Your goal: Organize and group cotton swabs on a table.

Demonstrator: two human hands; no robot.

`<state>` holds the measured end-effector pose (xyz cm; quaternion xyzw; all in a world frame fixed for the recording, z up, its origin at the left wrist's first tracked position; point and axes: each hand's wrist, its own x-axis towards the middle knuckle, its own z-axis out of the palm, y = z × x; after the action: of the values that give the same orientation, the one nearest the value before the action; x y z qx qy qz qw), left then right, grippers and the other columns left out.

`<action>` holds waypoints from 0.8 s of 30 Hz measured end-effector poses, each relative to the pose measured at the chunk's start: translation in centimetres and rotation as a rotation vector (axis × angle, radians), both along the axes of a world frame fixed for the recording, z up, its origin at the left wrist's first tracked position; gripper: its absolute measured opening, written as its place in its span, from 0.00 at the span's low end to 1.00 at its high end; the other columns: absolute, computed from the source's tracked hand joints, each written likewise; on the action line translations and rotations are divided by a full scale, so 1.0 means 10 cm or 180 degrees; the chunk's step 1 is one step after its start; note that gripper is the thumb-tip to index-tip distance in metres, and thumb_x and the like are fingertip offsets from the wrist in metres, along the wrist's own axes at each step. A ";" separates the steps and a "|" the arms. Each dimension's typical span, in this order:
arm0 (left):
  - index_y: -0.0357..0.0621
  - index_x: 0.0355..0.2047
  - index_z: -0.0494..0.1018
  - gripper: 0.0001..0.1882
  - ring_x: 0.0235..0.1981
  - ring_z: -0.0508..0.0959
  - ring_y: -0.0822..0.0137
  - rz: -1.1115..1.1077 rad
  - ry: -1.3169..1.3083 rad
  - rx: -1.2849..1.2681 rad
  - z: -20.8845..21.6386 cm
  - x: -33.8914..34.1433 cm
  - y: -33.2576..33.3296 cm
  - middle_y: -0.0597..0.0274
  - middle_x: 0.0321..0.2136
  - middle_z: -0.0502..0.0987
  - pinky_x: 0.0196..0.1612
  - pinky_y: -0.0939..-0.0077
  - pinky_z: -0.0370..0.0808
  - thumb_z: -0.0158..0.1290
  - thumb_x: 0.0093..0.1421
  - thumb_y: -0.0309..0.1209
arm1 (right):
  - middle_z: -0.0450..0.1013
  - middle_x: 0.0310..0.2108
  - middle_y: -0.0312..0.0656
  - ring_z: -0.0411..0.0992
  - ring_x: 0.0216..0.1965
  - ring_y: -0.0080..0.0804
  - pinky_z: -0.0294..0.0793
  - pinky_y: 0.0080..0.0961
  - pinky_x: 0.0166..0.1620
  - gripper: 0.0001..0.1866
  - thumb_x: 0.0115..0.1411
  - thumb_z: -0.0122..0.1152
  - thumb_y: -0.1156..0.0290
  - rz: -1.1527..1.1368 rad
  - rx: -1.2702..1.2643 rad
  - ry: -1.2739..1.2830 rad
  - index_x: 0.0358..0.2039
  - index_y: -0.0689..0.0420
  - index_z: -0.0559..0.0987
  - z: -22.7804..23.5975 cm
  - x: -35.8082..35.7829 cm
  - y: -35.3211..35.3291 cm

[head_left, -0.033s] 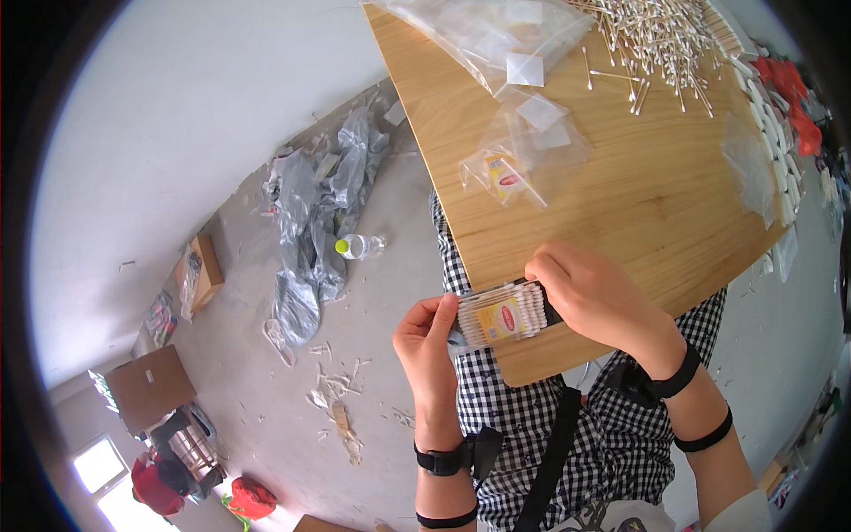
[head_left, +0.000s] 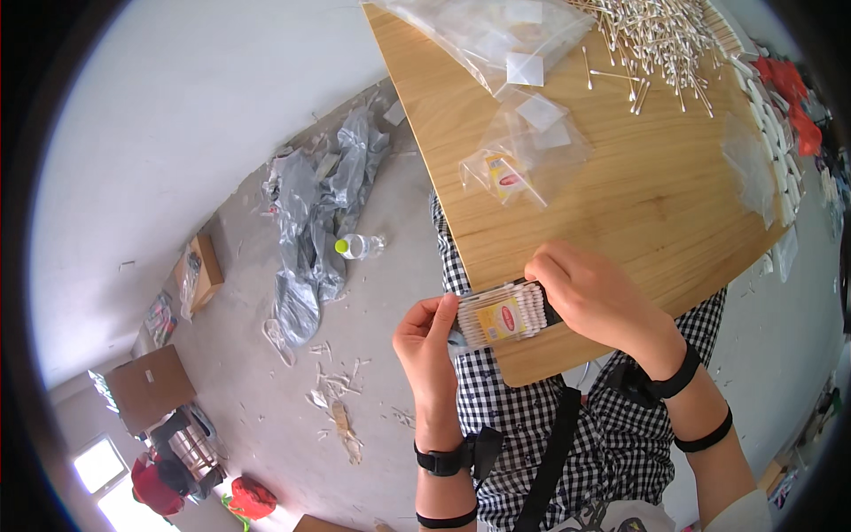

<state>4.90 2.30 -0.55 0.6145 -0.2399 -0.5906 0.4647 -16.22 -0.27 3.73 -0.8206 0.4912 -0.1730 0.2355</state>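
Note:
A clear plastic packet of cotton swabs [head_left: 502, 317] with a yellow and red label lies across the table's near left corner, part of it past the edge. At its left end, my left hand [head_left: 427, 341] grips the packet between thumb and fingers. The fingers of my right hand [head_left: 589, 293] are pinched at the packet's upper right end, where a dark strip shows beside the white tips. My right fingertips are partly hidden by the hand itself.
On the wooden table [head_left: 638, 213] lie clear bags [head_left: 523, 146], one with a yellow label card, and a heap of loose cotton swabs [head_left: 660, 44]. White packs [head_left: 776, 142] line the right edge. A bottle [head_left: 361, 247] and grey plastic sheeting [head_left: 310, 222] are on the floor.

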 end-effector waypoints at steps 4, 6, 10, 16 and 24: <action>0.33 0.34 0.78 0.07 0.26 0.74 0.80 0.0043 -0.0116 -0.0088 -0.01 -0.02 0.01 0.65 0.27 0.79 0.30 0.87 0.66 0.57 0.62 0.27 | 0.68 0.32 0.44 0.72 0.34 0.41 0.74 0.33 0.34 0.09 0.51 0.55 0.80 0.0064 -0.0168 0.0028 0.35 0.62 0.69 -0.03 -0.01 0.01; 0.33 0.34 0.78 0.07 0.26 0.74 0.80 0.0060 -0.0137 -0.0141 -0.01 -0.02 0.02 0.66 0.27 0.79 0.30 0.87 0.66 0.57 0.62 0.27 | 0.68 0.33 0.44 0.72 0.34 0.41 0.74 0.33 0.34 0.10 0.51 0.54 0.81 -0.0007 -0.0058 -0.0009 0.35 0.62 0.70 -0.02 -0.03 0.02; 0.34 0.34 0.78 0.07 0.26 0.73 0.80 0.0069 -0.0072 -0.0102 0.01 -0.02 0.01 0.66 0.27 0.79 0.30 0.87 0.66 0.57 0.63 0.27 | 0.68 0.33 0.44 0.72 0.34 0.42 0.74 0.33 0.34 0.10 0.51 0.54 0.81 -0.0075 0.0020 -0.0022 0.36 0.62 0.69 -0.01 -0.07 0.03; 0.34 0.34 0.78 0.07 0.26 0.73 0.81 0.0015 -0.0096 -0.0078 0.01 -0.02 0.01 0.67 0.27 0.79 0.30 0.88 0.65 0.56 0.63 0.28 | 0.70 0.33 0.42 0.72 0.31 0.42 0.74 0.33 0.32 0.11 0.50 0.57 0.86 -0.0297 -0.0117 -0.0022 0.34 0.60 0.71 -0.03 -0.12 0.06; 0.34 0.34 0.78 0.09 0.26 0.71 0.83 -0.0040 -0.0244 -0.0077 0.04 -0.04 0.01 0.69 0.26 0.78 0.29 0.88 0.63 0.56 0.63 0.30 | 0.69 0.32 0.42 0.72 0.30 0.41 0.72 0.34 0.30 0.09 0.52 0.58 0.83 -0.0511 -0.0044 0.0064 0.33 0.59 0.71 0.01 -0.28 0.09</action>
<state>4.52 2.36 -0.14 0.6296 -0.2685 -0.5666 0.4588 -19.07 0.59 3.78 -0.7819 0.5565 -0.1864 0.2101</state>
